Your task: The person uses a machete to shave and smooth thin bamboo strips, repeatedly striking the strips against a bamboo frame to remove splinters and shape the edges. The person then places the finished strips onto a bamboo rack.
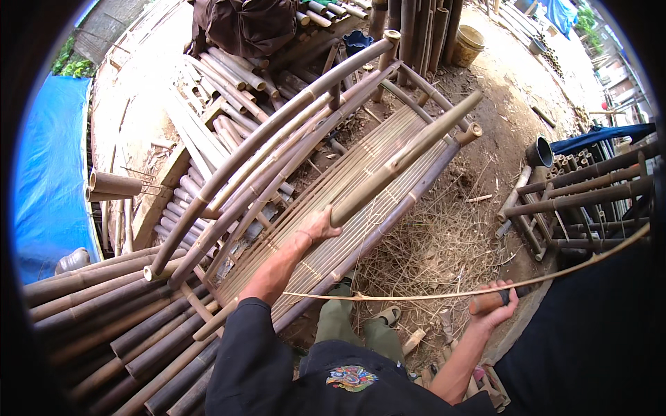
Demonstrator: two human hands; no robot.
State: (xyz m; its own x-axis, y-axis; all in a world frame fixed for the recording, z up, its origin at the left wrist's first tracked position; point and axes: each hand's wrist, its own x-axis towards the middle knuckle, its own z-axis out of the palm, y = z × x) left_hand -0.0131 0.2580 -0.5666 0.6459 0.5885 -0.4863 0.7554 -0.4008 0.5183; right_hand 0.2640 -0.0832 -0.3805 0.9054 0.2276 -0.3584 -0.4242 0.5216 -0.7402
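Note:
My left hand [320,226] is closed round the lower end of a thick, pale bamboo pole [399,166]. The pole slants up and away over the slatted seat of a bamboo bench [347,201]. Low at the right, my right hand [498,308] grips a tool with a brown wooden handle [485,302]; its dark far part runs off to the right, and its kind is unclear. A long, thin bamboo strip [409,298] bows across from near my left forearm, passing over the right hand's fingers. Whether those fingers also hold it cannot be made out.
Stacked bamboo poles [125,333] lie at the lower left, with cut lengths [229,76] behind the bench. Shavings [430,249] litter the ground to its right. A bamboo frame [590,201] stands at far right, near a black bucket [540,152]. A blue tarp [52,173] hangs left.

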